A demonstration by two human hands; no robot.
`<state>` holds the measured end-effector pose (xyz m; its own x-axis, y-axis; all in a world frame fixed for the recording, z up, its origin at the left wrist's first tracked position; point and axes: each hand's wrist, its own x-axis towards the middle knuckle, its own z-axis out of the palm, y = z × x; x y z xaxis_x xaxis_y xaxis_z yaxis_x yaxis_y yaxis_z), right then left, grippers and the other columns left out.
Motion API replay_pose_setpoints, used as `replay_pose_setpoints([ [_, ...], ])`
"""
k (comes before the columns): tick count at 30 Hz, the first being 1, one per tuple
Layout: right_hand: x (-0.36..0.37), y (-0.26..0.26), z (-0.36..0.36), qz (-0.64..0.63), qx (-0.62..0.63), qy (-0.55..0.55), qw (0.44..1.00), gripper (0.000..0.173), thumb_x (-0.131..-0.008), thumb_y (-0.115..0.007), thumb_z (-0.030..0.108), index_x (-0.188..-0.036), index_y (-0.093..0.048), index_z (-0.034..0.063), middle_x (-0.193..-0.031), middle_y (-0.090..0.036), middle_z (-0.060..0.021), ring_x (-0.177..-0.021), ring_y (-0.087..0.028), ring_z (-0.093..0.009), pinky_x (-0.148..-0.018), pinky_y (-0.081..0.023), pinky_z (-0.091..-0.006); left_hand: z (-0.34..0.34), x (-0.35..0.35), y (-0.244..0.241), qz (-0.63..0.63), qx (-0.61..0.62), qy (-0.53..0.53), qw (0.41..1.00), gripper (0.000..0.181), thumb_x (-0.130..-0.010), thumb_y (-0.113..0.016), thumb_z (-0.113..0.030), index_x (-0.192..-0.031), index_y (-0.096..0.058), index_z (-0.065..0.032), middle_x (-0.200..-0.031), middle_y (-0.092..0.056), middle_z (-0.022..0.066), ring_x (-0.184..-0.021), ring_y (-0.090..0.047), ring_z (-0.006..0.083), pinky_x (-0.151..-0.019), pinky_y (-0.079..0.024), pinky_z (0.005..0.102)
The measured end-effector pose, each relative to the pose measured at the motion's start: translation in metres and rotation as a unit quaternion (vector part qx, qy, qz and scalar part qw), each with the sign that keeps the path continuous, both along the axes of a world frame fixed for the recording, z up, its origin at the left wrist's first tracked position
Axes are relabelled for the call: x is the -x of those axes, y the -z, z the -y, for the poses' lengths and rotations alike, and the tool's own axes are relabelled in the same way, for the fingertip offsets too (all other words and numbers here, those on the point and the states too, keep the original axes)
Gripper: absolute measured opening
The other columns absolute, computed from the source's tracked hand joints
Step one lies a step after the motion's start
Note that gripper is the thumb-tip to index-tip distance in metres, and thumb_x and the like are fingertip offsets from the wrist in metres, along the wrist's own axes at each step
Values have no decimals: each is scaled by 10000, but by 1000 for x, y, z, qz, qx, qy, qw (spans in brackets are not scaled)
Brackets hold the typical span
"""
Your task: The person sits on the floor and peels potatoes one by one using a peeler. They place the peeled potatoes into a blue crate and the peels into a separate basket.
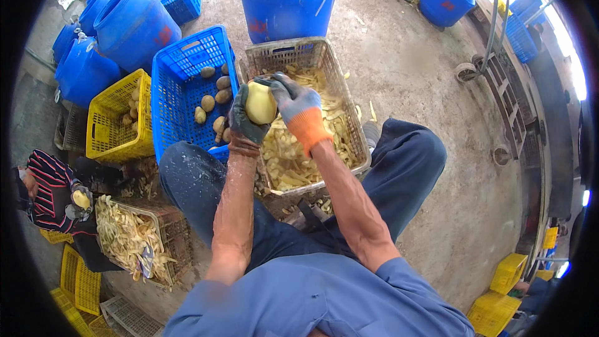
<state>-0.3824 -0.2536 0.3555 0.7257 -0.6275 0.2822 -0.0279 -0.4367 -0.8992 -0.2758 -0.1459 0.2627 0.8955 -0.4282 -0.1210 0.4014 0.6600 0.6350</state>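
Observation:
My left hand, in a dark, wet glove, cradles a peeled yellow potato. My right hand, in a grey glove with an orange cuff, is curled against the potato's upper right side. Whether a small tool sits in its fingers is hidden. Below both hands stands a dirty pale plastic crate, holding many potato peelings. Left of it, a blue crate contains several unpeeled brown potatoes; my left hand is over its right edge.
A large blue barrel stands just beyond the peelings crate. More blue barrels and a yellow crate are at left. Another person's gloved hand holds a peeled potato beside a heaped peelings crate. A hand truck is at right.

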Motion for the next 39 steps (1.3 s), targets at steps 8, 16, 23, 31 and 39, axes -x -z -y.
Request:
replay_pose_setpoints([
  [8,84,57,-61,-65,50,36,996,385,-994,-665,337,-1306,-711,117,-785,-711,-244,-692,-732,-368,-624,-549,-435,-3,-8,-4,-35,13,-20,999,508,-1031,-574,-477,-1372,-575,-101,-1289,-671,77,-1112,-678,259,-965,-580,423],
  [16,-1,-8,-7,-5,-76,-49,996,376,-1016,-674,186,-1354,-666,22,-936,-791,-128,-770,-635,-51,-656,-539,-285,1,3,-3,0,-9,-4,1000,509,-1037,-575,-471,-1378,-567,-93,-1282,-669,78,-1108,-678,257,-961,-581,415],
  [23,97,45,-67,-154,-10,-5,988,375,-1014,-664,152,-1374,-661,48,-852,-767,-157,-756,-642,-40,-660,-554,-300,2,-4,-2,-18,-18,-11,1000,510,-1043,-576,-466,-1382,-559,-87,-1276,-668,78,-1104,-678,256,-958,-583,408],
  [31,20,-7,-18,27,-106,2,994,367,-998,-669,235,-1305,-697,35,-924,-756,-237,-779,-736,-168,-712,-557,-330,-7,13,-22,-80,65,178,979,511,-1049,-576,-460,-1388,-551,-79,-1269,-667,79,-1099,-679,254,-954,-584,400],
  [39,9,6,-28,-83,-74,9,994,434,-978,-710,276,-1320,-681,11,-1102,-769,-179,-983,-707,-160,-863,-545,-305,-8,21,-24,-51,112,191,974,537,-1046,-565,-521,-1355,-575,-82,-1255,-674,74,-1110,-671,238,-974,-569,390],
])
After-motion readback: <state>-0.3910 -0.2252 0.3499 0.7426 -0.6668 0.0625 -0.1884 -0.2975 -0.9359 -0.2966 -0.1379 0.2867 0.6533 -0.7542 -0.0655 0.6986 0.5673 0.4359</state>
